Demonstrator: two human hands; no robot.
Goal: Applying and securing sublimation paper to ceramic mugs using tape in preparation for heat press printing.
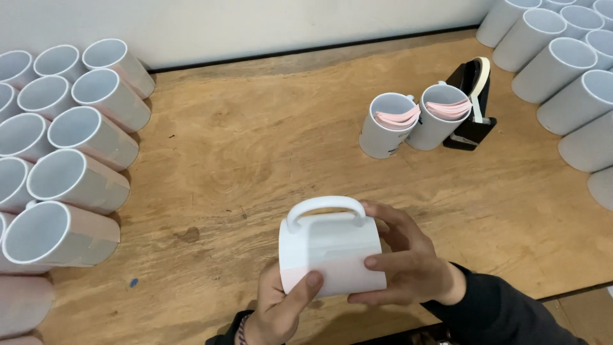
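A white mug (pixel 329 246) lies on its side with its handle turned up, low in the middle of the wooden table (pixel 255 153). A sheet of white and pale pink paper is wrapped around its body. My left hand (pixel 281 306) grips the mug's lower left end, thumb pressed on the paper. My right hand (pixel 402 262) clasps the right end, with its fingers laid over the paper.
Several paper-wrapped mugs (pixel 70 179) lie stacked at the left. Several plain white mugs (pixel 568 70) are grouped at the far right. Two upright mugs (pixel 412 121) holding pink slips stand beside a black tape dispenser (pixel 472 105) at the back. A white wall runs behind.
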